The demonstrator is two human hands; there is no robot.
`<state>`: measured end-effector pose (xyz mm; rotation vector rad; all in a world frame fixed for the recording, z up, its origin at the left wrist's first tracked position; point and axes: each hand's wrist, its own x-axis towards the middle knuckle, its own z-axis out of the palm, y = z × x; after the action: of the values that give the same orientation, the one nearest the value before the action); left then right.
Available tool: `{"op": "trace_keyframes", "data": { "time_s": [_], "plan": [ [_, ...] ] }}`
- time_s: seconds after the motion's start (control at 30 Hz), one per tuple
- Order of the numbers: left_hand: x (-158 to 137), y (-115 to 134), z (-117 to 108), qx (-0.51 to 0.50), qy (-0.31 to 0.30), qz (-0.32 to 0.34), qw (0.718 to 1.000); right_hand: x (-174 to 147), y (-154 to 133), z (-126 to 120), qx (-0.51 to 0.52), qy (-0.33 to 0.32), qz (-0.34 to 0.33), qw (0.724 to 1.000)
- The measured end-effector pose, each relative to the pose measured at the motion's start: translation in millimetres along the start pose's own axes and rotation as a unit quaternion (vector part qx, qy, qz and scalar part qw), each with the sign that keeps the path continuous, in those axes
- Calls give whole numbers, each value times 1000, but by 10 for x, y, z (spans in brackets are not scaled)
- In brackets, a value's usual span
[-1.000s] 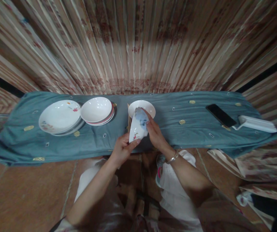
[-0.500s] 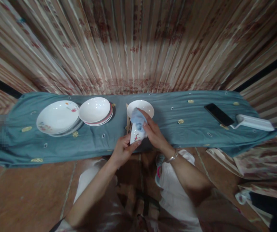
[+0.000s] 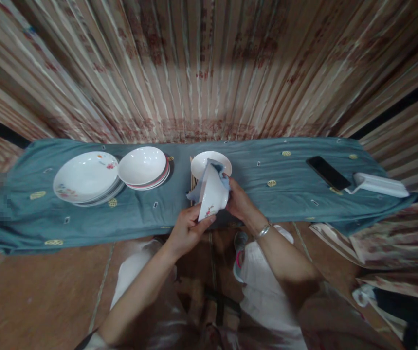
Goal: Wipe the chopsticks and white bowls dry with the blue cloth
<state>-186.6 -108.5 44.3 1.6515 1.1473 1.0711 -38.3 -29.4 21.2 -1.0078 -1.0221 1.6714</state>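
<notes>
With our left hand [image 3: 189, 228] we grip a white ceramic bowl with a small red floral motif [image 3: 214, 194] at its lower rim, the thumb pressed on the outer wall and the fingers closed around the edge. The bowl is tilted onto its side above the front of the teal patterned tablecloth [image 3: 281, 206], its mouth turned to our left. Our right hand [image 3: 240, 198], below a silver bracelet [image 3: 264, 230], is at the foot of the bowl beside a pale blue cloth [image 3: 194, 194]; its fingers are partly hidden, so we cannot tell how far they close. The cloth shows at the bowl's mouth and over its upper edge.

Just behind, we see 1 shallow white bowl [image 3: 207, 158], with thin tan wooden sticks [image 3: 193, 181] beside it. To our left are 2 stacks: white bowls [image 3: 143, 165] and flower-printed white plates [image 3: 84, 177]. To our right lie 1 black phone [image 3: 327, 172] and 1 white oblong object [image 3: 382, 184].
</notes>
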Motion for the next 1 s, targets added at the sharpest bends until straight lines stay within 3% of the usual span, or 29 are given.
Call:
{"op": "trace_keyframes", "data": {
  "time_s": [0.2, 0.4, 0.53, 0.73, 0.87, 1.0],
  "plan": [
    [34, 28, -7, 6, -4, 35, 999, 2, 30, 37, -8, 3, -6, 1000],
    [71, -62, 0, 32, -19, 93, 995, -1, 75, -4, 37, -79, 102, 991],
    [80, -58, 4, 42, -21, 89, 995, -7, 116, 3, 81, -41, 119, 989],
    [105, 16, -12, -57, -37, 25, 997, 4, 175, 75, 28, 56, 12, 998],
    [144, -11, -27, -149, 0, -23, 989, -70, 128, 86, -86, 34, -97, 991],
    [161, -57, -39, -203, 63, -82, 974, -213, 31, 70, -249, -13, -204, 947]
  ]
}}
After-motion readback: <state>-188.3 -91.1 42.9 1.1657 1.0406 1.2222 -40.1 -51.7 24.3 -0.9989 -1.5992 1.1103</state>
